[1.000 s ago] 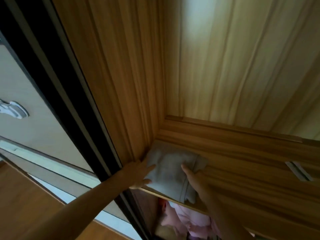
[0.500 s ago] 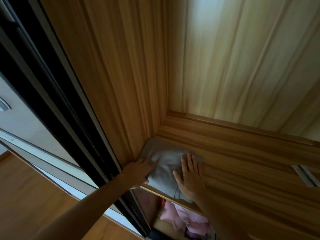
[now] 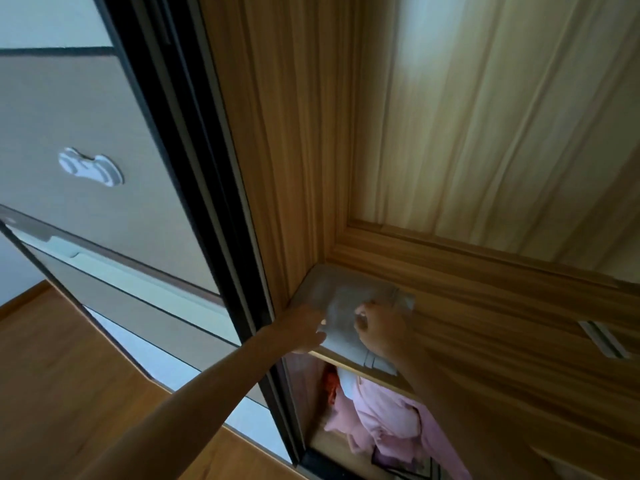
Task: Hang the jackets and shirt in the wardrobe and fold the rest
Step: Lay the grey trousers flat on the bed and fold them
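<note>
A folded grey garment [image 3: 341,303] lies flat in the left back corner of the wooden wardrobe shelf [image 3: 502,323]. My left hand [image 3: 303,327] rests against the garment's left front edge, fingers on the cloth. My right hand [image 3: 379,327] is on top of the garment near its right side, fingers curled and pressing down. Below the shelf a pink garment [image 3: 388,420] hangs inside the wardrobe, with a red-orange piece [image 3: 330,384] beside it.
The wardrobe's wooden side wall [image 3: 294,150] and back panel [image 3: 485,116] enclose the shelf. A black sliding-door frame [image 3: 194,168] runs along the left. Beyond it are a beige door with a white handle [image 3: 91,168] and wooden floor [image 3: 69,375].
The grey garment now lies flatter and deeper in the corner. My right hand went from flat with spread fingers to curled on the cloth. The view shifted right and down.
</note>
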A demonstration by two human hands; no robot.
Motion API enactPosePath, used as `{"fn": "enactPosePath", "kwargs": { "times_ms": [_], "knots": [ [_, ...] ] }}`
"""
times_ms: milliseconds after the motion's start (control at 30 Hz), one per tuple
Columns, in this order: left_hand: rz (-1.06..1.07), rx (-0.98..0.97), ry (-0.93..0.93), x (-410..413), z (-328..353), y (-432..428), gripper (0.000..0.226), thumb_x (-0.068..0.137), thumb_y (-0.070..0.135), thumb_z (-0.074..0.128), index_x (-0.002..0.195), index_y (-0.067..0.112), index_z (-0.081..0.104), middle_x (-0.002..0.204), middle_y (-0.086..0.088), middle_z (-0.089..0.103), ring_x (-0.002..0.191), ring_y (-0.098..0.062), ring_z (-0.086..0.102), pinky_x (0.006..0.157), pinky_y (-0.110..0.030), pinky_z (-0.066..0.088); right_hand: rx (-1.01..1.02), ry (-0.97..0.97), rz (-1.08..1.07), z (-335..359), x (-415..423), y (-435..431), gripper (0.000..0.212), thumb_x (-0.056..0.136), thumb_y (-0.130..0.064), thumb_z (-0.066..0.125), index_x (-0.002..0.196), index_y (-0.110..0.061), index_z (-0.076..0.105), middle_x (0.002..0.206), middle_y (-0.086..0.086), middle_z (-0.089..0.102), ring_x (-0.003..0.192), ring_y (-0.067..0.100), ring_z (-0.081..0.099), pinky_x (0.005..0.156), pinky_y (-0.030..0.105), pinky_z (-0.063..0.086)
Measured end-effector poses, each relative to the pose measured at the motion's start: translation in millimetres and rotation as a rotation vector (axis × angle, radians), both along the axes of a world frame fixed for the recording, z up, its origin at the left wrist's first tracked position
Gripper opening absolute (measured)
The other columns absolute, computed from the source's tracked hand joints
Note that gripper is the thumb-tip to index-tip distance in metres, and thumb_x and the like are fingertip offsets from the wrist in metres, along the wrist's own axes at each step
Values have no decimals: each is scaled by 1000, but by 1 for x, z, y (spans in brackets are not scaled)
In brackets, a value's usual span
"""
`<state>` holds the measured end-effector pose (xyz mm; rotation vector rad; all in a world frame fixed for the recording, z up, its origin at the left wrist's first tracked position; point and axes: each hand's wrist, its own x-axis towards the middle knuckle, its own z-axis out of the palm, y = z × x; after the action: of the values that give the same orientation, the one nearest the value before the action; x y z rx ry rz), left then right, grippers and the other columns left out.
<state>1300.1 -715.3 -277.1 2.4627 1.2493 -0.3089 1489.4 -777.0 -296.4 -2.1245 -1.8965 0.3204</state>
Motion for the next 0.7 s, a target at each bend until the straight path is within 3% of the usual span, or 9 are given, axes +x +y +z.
{"fn": "enactPosePath", "kwargs": {
  "times_ms": [167, 267, 367, 500, 567, 700],
  "knots": [
    [1, 7, -9, -55, 6, -48, 32, 98, 34, 49, 125, 20, 59, 130, -5, 61, 119, -26, 58, 97, -34, 48, -51, 37, 123, 11, -59, -19, 23, 93, -21, 55, 106, -14, 73, 107, 5, 72, 102, 23, 66, 84, 25, 47],
    [84, 5, 36, -111, 1, -80, 38, 99, 36, 50, 133, 20, 55, 129, -7, 61, 115, -29, 60, 90, -35, 51, -105, 20, 180, 15, -107, -37, 23, 88, -24, 57, 102, -19, 75, 109, 4, 73, 104, 25, 65, 87, 31, 51],
    [187, -28, 84, -181, -8, -112, 39, 100, 39, 53, 129, 15, 61, 127, -8, 64, 113, -28, 62, 95, -37, 52, -194, 5, 285, 15, -158, -54, 22, 86, -25, 58, 97, -16, 75, 102, 6, 73, 101, 26, 65, 84, 31, 52],
    [373, -142, 71, -274, -19, -153, 33, 97, 33, 57, 117, 10, 67, 113, -8, 71, 97, -23, 69, 87, -34, 56, -292, -8, 387, 14, -237, -75, 21, 89, -25, 58, 104, -21, 73, 108, 1, 71, 103, 21, 64, 80, 25, 47],
    [440, -160, 71, -316, -25, -174, 33, 97, 33, 55, 113, 8, 68, 104, -7, 73, 89, -20, 70, 81, -32, 57, -330, 16, 439, 10, -281, -82, 24, 91, -26, 59, 111, -20, 70, 116, 0, 69, 106, 20, 64, 86, 26, 48],
    [574, -217, 77, -393, -28, -224, 36, 100, 36, 54, 119, 8, 65, 109, -6, 71, 93, -20, 67, 76, -28, 50, -345, -6, 584, 10, -369, -104, 25, 92, -26, 58, 114, -19, 69, 113, 1, 69, 98, 19, 66, 82, 27, 51]
  ]
}}
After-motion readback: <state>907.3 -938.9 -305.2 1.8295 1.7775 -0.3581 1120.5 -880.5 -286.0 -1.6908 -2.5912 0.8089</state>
